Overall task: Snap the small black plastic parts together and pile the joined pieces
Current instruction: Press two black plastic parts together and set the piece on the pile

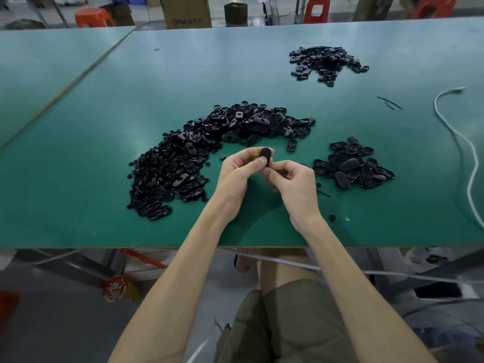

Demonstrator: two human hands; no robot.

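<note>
Just ahead of the person, a black oval part (266,156) is held over the table (104,179), between both hands. The left hand (237,175) pinches it with thumb and curled fingertips; the right hand (294,183) pinches its lower end with the thumb, the other fingers curled in. Whether it is one piece or two joined cannot be told.

Just beyond and left of the hands lies the big pile (207,150), an arc of black parts that curves from the left side round behind the fingers. The right pile (352,167) sits just beside the right hand, apart from the big pile. The far pile (326,61) lies well apart, toward the back right.

Green surface shows between the hands and the near edge, with a small black ring (332,217) by the right wrist. More green spreads left of the big pile up to a seam (78,79) that runs diagonally across the table, and between the big pile and the far edge. A white cable (468,153) snakes along the right side, near the right pile but not touching it. Past the far edge stand a box (186,11) and a red stool (91,18).
</note>
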